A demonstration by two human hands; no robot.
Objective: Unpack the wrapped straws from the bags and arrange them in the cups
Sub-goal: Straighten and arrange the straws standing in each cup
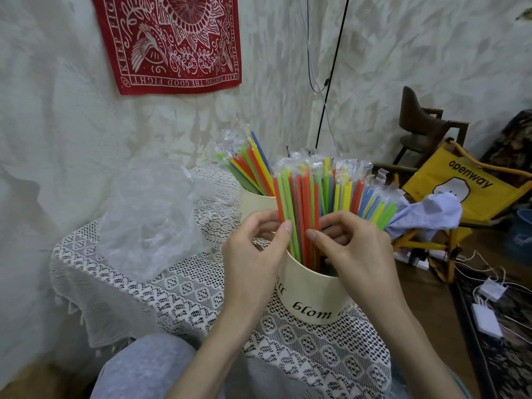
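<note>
On the lace-covered table (184, 286), close in front of us, we see the wrapped straws (325, 197) standing in the near cup (313, 300), a cream one with dark lettering. They fan out to the right, and their clear wrapper tips stand above the colours. Our left hand (253, 249) pinches a few orange and green straws between thumb and curled fingers, just above the rim. Our right hand (354, 246) has its fingers curled round the bundle from the other side, with the thumb pressing on the front straws. So both hands grip straws, and they seem to spread or straighten them inside the cup.

Behind, touching or almost touching the near one, the far cup (254, 201) holds a smaller bunch of straws (247, 162) leaning to the left. To the left of the cups lies an empty plastic bag (152, 214), crumpled on the cloth.

We judge the task to be near its end: both cups are filled, and the only bag we can see looks empty. What is left is probably only to tidy the straws in the near cup. We cannot tell if another bag waits outside the view.

On the right stands a yellow folding chair (466, 185), with a pale cloth over its arm.
</note>
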